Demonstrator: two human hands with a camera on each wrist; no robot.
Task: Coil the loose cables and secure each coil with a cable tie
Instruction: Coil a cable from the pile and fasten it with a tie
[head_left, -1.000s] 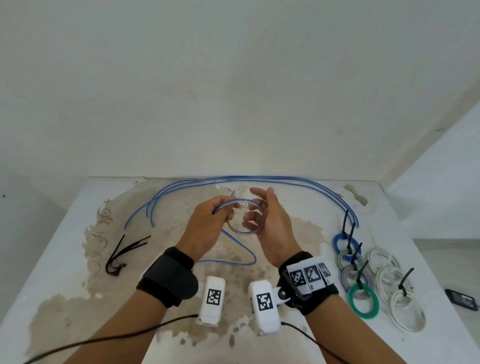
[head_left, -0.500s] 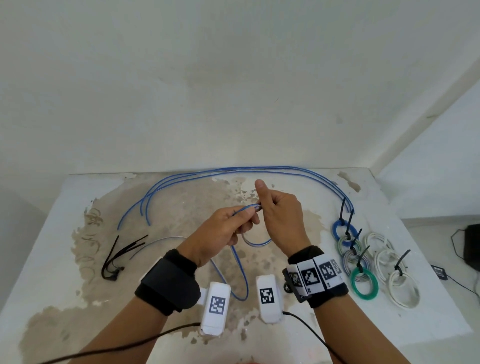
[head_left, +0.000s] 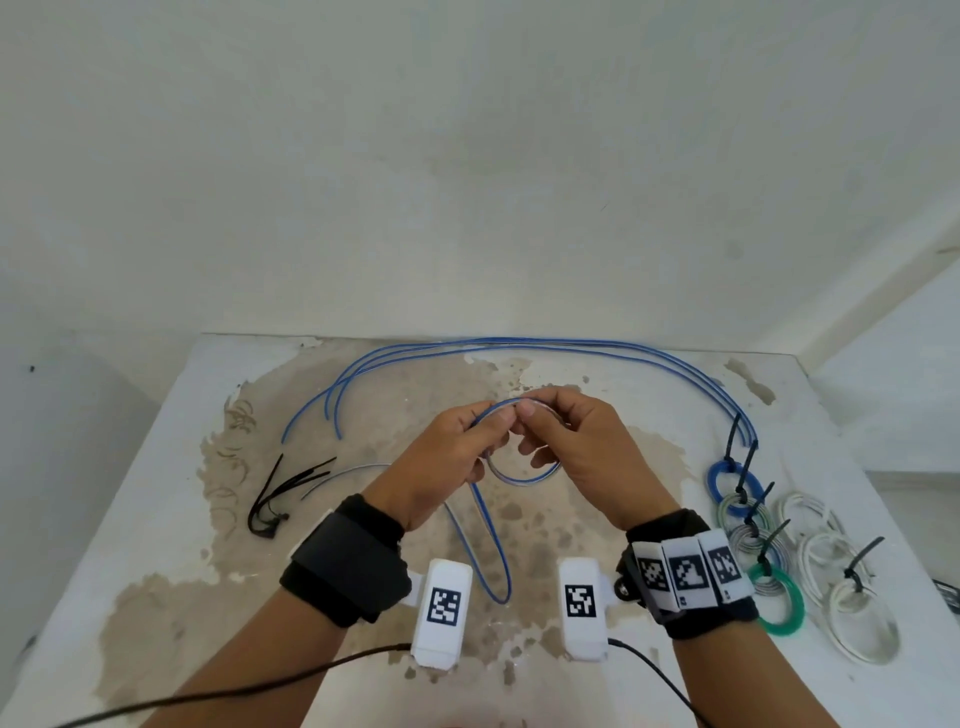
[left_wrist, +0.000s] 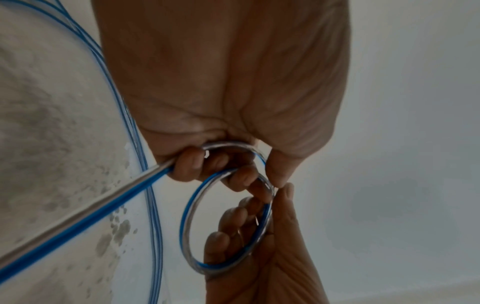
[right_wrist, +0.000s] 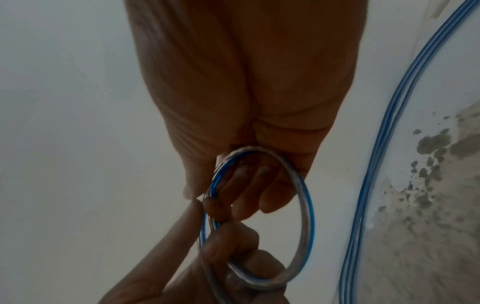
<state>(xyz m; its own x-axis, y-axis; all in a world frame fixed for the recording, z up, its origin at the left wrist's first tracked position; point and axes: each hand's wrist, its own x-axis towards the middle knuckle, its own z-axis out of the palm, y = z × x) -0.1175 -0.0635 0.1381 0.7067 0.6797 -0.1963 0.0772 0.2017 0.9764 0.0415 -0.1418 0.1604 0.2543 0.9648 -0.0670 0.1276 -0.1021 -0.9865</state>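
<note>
Both forearms reach out over the stained table (head_left: 156, 519), wrists close together and raised above its middle. The left hand (head_left: 447, 457) and right hand (head_left: 582, 457) meet thumb to thumb, each with fingers curled around the small blue cable coil (head_left: 524, 475). The coil's loose tail (head_left: 493, 551) droops toward the near edge.

Two hands (head_left: 457, 452) – one blue cable coil (head_left: 524, 470) in progress, three loose blue cables (head_left: 545, 344), roughly eight tied coils (head_left: 779, 540)

Head view high above table (head_left: 156, 467), wrist views close, sharing blue coil (left_wrist: 226, 222)
</note>
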